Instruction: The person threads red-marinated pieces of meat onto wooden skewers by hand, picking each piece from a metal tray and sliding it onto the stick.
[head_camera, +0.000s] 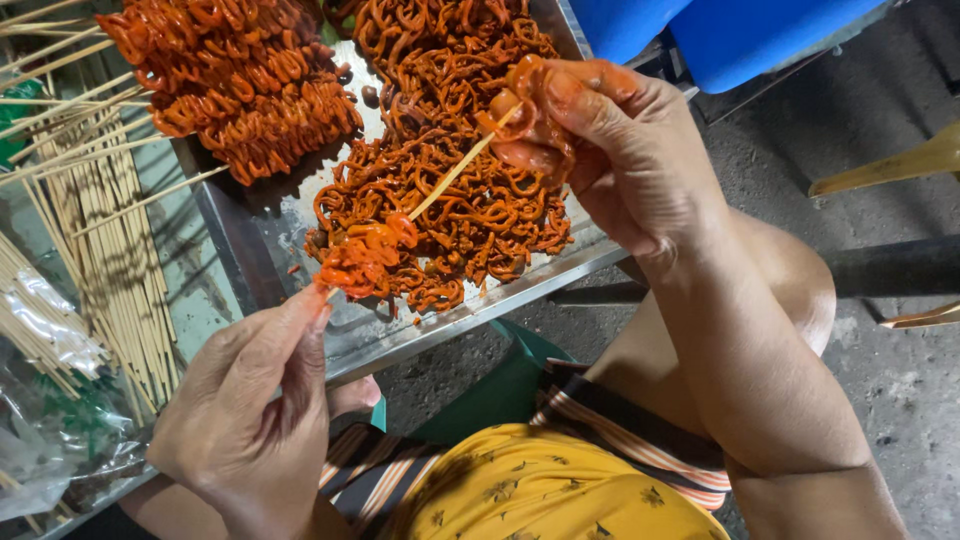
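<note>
My left hand (245, 400) pinches the lower end of a thin bamboo skewer (450, 178) that carries a bunch of orange-red marinated curly strips (365, 255). My right hand (600, 140), smeared with sauce, grips another folded strip (525, 105) at the skewer's pointed upper end. Both hands hover over a metal tray (400, 330) heaped with loose marinated strips (460, 200).
Finished skewers (240, 90) are stacked at the tray's far left. Bare bamboo sticks (100, 220) lie on the table at left, beside a clear plastic bag (50, 420). A blue container (730, 35) stands at top right, over grey concrete floor (890, 360). My knees are below.
</note>
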